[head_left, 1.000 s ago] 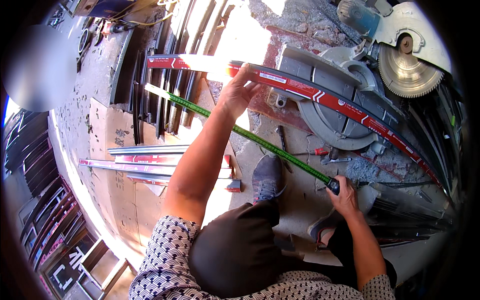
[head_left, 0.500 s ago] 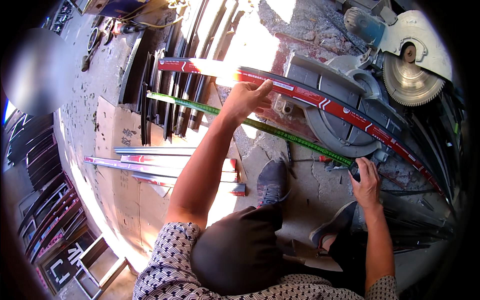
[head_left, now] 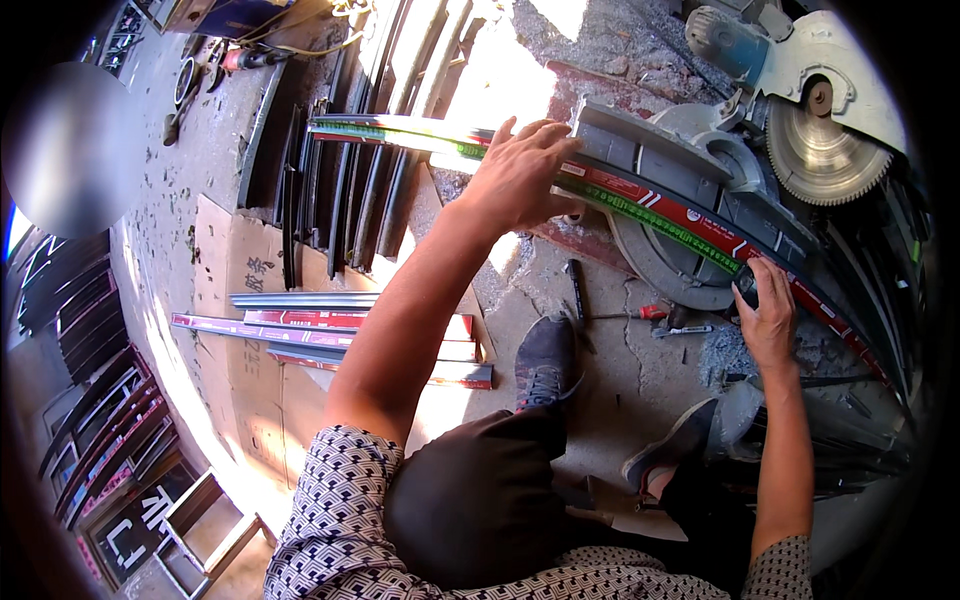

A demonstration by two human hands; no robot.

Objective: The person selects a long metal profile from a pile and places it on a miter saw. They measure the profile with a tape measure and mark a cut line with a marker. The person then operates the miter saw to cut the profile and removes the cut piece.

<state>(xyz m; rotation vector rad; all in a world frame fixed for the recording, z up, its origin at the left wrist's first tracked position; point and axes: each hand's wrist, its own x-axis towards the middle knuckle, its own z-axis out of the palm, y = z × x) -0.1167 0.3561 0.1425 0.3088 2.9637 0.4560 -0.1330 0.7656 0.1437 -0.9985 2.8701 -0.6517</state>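
**If the green tape slips off the bar, the alignment goes with it**

While the tape lies along the near side of the long red-faced bar, both across the saw bed, your right hand is curled closed around the dark tape case. Your left hand arches over bar and tape, fingers spread partly open; you hide the contact, so I cannot tell whether it grips.

Tugging or tilting the case could twist the tape away from the edge, since its far end, near the bar's left end, has no hand on it; I cannot tell whether it is hooked. A loose left hand could also let the bar slide or rock. The bare-toothed saw disc stands well apart from your right hand, but a careless reach up and right would risk a cut. The red-handled screwdriver could roll if you step on it.
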